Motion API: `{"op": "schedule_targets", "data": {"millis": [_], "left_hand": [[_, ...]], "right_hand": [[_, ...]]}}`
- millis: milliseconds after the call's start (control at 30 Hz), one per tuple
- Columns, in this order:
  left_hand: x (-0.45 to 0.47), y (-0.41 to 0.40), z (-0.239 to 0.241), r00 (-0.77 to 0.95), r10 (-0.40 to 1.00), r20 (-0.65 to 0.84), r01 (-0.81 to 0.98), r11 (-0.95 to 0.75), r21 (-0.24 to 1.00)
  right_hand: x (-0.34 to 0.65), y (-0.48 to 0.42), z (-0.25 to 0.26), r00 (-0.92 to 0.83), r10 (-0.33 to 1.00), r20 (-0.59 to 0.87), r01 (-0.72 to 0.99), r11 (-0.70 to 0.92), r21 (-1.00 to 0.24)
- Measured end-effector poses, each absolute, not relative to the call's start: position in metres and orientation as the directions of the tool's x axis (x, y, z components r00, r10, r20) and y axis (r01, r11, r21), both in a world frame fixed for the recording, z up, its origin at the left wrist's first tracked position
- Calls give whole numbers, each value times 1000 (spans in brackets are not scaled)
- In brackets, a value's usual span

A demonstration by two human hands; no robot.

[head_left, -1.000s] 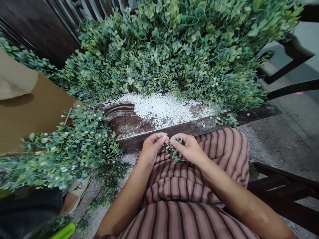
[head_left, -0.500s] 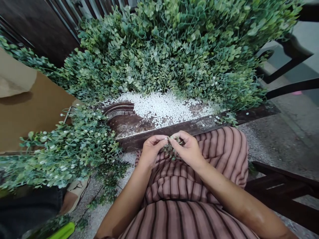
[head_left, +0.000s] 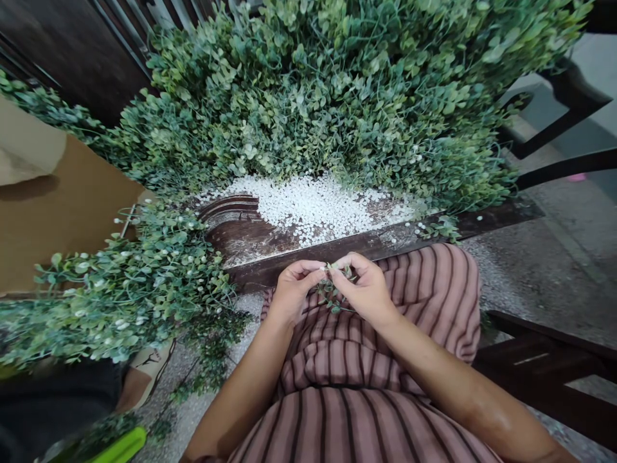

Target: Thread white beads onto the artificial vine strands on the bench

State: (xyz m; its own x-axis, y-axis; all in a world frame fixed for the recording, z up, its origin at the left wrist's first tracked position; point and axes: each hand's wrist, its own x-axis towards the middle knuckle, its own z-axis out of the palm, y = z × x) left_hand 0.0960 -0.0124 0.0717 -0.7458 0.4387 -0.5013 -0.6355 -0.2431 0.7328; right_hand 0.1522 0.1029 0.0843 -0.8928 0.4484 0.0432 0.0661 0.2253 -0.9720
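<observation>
Above my lap my two hands meet fingertip to fingertip. My right hand (head_left: 365, 286) pinches a small sprig of artificial greenery (head_left: 332, 302), whose leaves hang down between the hands. My left hand (head_left: 296, 286) is closed at thumb and forefinger on a tiny white bead (head_left: 323, 267), mostly covered by the fingertips, right against the sprig's tip. Just beyond the hands, a heap of white beads (head_left: 313, 209) lies on a dark wooden surface (head_left: 241, 238) with a raised front edge.
A big mass of artificial foliage (head_left: 328, 96) fills the back. More sprigs with white beads (head_left: 144, 283) pile at the left, beside a cardboard box (head_left: 87, 212). Another person's shoe (head_left: 149, 373) is at lower left. Dark wooden chair parts (head_left: 554, 366) stand at the right.
Both hands stay almost in place, still pinching. The sprig's tip shows slightly more between the fingertips, and its hanging leaves have turned a little.
</observation>
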Motion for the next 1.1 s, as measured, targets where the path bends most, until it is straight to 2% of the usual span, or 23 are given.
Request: {"op": "schedule_targets", "data": {"millis": [267, 567, 1100], "left_hand": [[96, -12, 71, -760, 427, -489, -618, -245, 747], [92, -11, 78, -768, 420, -483, -590, -171, 789], [90, -8, 78, -761, 506, -406, -540, -148, 829]], "right_hand": [[153, 103, 86, -896, 441, 54, 70, 261, -963], [153, 102, 89, -900, 432, 68, 73, 302, -951], [163, 98, 84, -872, 489, -26, 114, 150, -982]]}}
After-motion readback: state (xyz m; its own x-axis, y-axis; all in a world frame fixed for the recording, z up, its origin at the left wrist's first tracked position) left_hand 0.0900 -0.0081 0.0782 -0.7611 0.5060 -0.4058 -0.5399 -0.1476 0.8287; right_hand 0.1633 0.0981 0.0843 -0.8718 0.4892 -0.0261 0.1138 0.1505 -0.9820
